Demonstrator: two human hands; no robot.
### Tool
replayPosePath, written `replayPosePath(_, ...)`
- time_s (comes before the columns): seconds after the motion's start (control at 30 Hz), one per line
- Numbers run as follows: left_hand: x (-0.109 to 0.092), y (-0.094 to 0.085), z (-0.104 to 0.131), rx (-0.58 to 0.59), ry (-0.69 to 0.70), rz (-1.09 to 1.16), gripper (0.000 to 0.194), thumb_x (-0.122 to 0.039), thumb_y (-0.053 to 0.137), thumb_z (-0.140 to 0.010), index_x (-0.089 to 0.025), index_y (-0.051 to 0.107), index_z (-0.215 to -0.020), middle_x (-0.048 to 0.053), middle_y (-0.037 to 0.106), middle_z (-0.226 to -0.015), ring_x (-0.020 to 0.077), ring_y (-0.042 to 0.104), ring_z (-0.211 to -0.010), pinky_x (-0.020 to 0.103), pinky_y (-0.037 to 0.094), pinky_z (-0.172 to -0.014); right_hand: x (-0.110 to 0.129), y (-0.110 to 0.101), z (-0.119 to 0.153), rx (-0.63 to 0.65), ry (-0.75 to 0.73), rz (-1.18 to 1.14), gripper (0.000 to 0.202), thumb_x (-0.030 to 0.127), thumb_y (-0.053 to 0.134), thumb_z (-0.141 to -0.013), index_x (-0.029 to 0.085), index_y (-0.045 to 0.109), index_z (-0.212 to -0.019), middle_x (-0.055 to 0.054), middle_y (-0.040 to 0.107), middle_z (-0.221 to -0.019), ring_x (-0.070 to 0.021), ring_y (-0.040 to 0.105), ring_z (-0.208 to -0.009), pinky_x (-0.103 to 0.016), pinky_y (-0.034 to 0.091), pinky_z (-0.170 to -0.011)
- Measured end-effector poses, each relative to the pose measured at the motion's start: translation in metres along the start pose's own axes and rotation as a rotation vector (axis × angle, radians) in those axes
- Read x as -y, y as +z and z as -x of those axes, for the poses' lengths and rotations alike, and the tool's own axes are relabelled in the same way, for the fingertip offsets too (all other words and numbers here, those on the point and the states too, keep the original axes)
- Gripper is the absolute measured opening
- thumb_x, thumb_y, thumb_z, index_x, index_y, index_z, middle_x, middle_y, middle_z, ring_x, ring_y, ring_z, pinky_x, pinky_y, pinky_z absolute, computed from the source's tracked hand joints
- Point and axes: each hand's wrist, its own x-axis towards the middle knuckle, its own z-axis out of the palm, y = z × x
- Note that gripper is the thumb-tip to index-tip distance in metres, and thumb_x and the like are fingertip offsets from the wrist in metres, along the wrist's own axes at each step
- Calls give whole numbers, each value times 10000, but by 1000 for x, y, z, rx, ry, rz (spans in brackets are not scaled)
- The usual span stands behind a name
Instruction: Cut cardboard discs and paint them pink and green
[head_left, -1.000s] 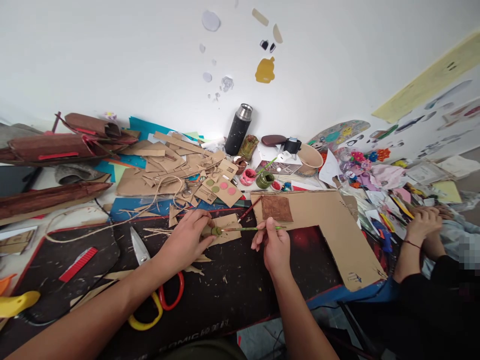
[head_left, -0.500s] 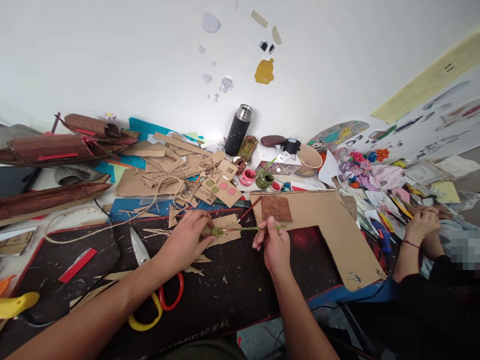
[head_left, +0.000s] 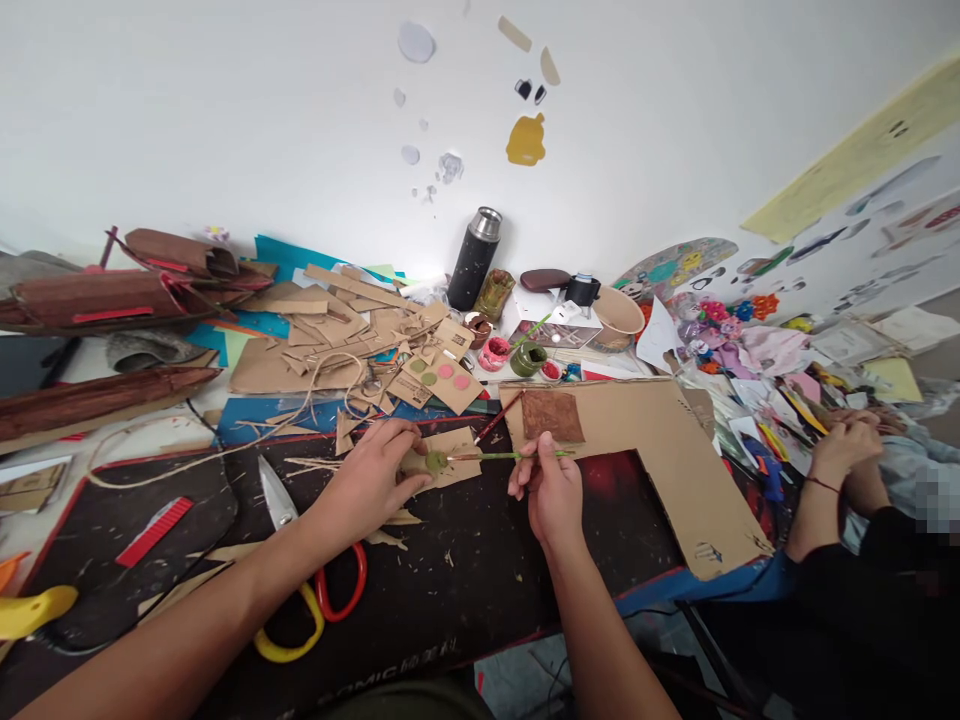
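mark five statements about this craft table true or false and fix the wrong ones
1. The right hand holds a paintbrush. True.
2. The left hand holds the scissors. False: the left hand is at a small green-painted piece; the scissors lie on the dark tabletop.
3. One scissor handle is red, the other yellow. True.
4. The brown-painted rectangle lies in the green paint pot. False: the brown-painted rectangle lies on the large cardboard sheet.
5. The green paint pot is open. True.

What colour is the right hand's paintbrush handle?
The paintbrush handle is green, best seen in the head view.
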Motion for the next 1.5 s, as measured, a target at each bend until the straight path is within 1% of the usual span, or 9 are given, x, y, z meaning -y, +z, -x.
replayPosePath(0.17, -4, -2, -1, 8, 5, -7, 236, -308, 676, -924, -236, 634, -1144, 83, 653, -1216, 309, 617, -1150, 471, 510, -1025, 1, 0, 1, 25, 2, -10, 526, 683, 765, -841, 178, 663, -736, 55, 530, -443, -138, 566, -344, -207, 361, -328)
replayPosePath(0.33, -4, -1, -1, 9, 11, -30, 212, -302, 677, -912, -237, 657, -1113, 83, 645, -1211, 307, 621, -1138, 468, 516, -1027, -4, 2, 2, 33, 17, -7, 532, 691, 757, -845, 177, 670, -739, 53, 534, -445, -138, 566, -342, -208, 360, -329)
replayPosePath(0.47, -3, -1, -1, 16, 16, -36, 169, -304, 672, -923, -232, 653, -1075, 87, 643, -1202, 305, 617, -1128, 478, 510, -1038, 0, 2, 1, 24, 2, -23, 519, 682, 759, -849, 182, 667, -742, 57, 528, -445, -136, 564, -346, -205, 359, -328)
replayPosePath(0.6, -2, 0, -1, 15, 17, -26, 172, -307, 671, -926, -234, 650, -1080, 87, 645, -1204, 308, 617, -1128, 477, 514, -1026, 2, 3, 2, 22, 1, -44, 504, 666, 773, -845, 186, 664, -740, 62, 524, -444, -134, 558, -343, -205, 360, -328)
replayPosePath(0.8, -1, 1, 0, 14, 18, -28, 197, -315, 704, -906, -231, 655, -1077, 88, 640, -1223, 313, 616, -1138, 482, 507, -1040, -6, 7, 2, 49, 18, -27, 530, 688, 759, -850, 176, 681, -740, 54, 536, -444, -131, 564, -340, -197, 359, -326)
replayPosePath(1.07, -1, 0, -1, 16, 13, -18, 186, -306, 696, -909, -228, 668, -1076, 85, 645, -1217, 309, 619, -1146, 472, 517, -1028, 1, 3, 0, -8, -7, -45, 528, 683, 785, -828, 177, 667, -736, 59, 532, -444, -129, 569, -346, -192, 365, -329)
replayPosePath(1.33, 0, 2, 0, 11, 15, -38, 194, -297, 703, -908, -227, 662, -1084, 81, 641, -1224, 306, 615, -1152, 458, 509, -1030, -7, 7, 3, 47, 26, -26, 556, 706, 774, -824, 166, 687, -719, 50, 532, -431, -132, 567, -333, -197, 362, -326)
replayPosePath(1.5, 2, 3, 1, 15, 16, -43, 197, -313, 696, -916, -220, 659, -1086, 83, 642, -1229, 307, 611, -1147, 468, 502, -1038, -4, 2, 1, -5, 10, -47, 537, 688, 804, -804, 171, 682, -727, 55, 535, -436, -130, 564, -339, -192, 361, -322)
